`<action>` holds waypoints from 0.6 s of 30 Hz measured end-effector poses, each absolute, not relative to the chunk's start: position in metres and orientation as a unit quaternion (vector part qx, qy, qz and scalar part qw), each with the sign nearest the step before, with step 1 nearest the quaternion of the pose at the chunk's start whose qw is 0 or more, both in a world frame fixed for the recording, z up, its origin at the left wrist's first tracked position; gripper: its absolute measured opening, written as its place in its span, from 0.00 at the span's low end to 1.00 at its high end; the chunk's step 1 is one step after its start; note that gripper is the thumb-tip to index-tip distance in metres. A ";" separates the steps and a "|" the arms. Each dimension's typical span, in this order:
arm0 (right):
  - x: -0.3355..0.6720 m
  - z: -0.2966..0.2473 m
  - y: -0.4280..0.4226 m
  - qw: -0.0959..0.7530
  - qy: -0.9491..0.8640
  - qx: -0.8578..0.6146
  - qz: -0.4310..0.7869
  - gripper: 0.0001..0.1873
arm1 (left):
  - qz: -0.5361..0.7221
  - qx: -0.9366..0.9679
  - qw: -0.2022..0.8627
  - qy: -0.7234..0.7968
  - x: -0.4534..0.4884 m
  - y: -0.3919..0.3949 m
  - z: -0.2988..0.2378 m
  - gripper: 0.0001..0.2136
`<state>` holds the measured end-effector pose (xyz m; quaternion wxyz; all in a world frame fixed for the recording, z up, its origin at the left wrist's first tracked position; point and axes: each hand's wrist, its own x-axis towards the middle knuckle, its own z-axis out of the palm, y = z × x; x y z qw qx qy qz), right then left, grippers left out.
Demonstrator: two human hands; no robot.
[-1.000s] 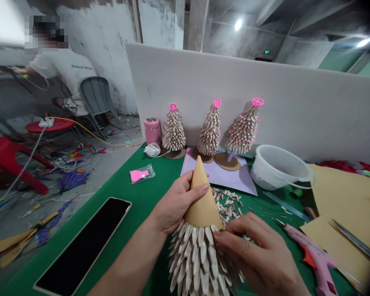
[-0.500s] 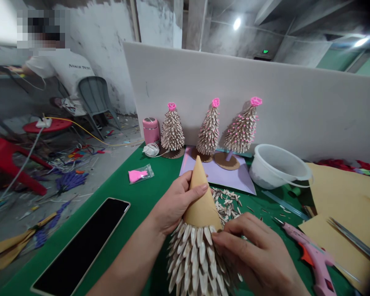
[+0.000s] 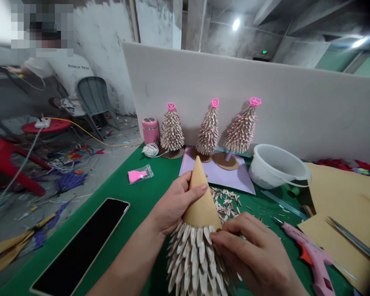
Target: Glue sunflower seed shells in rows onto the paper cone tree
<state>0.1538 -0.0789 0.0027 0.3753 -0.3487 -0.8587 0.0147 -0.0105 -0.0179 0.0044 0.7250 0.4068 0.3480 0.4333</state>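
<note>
A tan paper cone (image 3: 200, 205) stands tilted in front of me, its lower part covered in overlapping rows of pale sunflower seed shells (image 3: 194, 259). My left hand (image 3: 180, 201) is wrapped round the bare upper part, thumb across the front. At the right end of the top row, my right hand (image 3: 249, 246) pinches a seed shell against the cone; the fingers mostly hide it. Behind the cone lies a loose pile of seed shells (image 3: 226, 203). To the right of my right hand rests a pink hot glue gun (image 3: 308, 246).
Three shell-covered trees (image 3: 172, 131) with pink tops stand at the back, near a pink flask (image 3: 150, 130). A white bucket (image 3: 277, 164) and tweezers (image 3: 354, 238) are on the right. Left are a phone (image 3: 83, 246) and a bag of pink pieces (image 3: 140, 174). A person (image 3: 64, 78) sits beyond.
Almost nothing differs. My right fingers have shifted very slightly at the row's edge, while my left hand keeps its hold on the cone.
</note>
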 end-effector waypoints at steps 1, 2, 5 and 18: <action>0.154 0.002 -0.079 0.375 -0.859 -0.348 0.014 0.07 | 0.433 0.407 0.725 0.349 -0.011 -0.018 0.004 0.12; 0.154 0.002 -0.079 0.373 -0.860 -0.348 0.014 0.07 | 0.432 0.406 0.725 0.350 -0.011 -0.018 0.005 0.12; 0.155 0.001 -0.080 0.372 -0.861 -0.346 0.014 0.07 | 0.430 0.404 0.726 0.353 -0.011 -0.018 0.005 0.13; 0.154 -0.004 -0.080 0.382 -0.854 -0.352 0.011 0.08 | 0.435 0.388 0.734 0.347 -0.010 -0.018 0.006 0.13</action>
